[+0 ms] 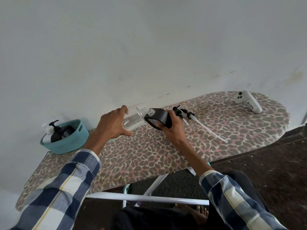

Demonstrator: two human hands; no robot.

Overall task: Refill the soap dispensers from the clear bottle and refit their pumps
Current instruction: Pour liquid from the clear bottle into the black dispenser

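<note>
My left hand (113,122) grips the clear bottle (133,120), which is tipped on its side with its threaded open mouth pointing right. My right hand (172,128) holds a black soap dispenser (160,119) tilted towards it, its clear neck touching the bottle's mouth. Two black pumps with long white tubes (191,117) lie on the board just right of my right hand.
The work goes on over a leopard-print ironing board (149,155) set against a white wall. A teal basket (69,141) at the left holds a black and a white pump dispenser. A white controller (248,102) lies at the far right. Dark floor lies below.
</note>
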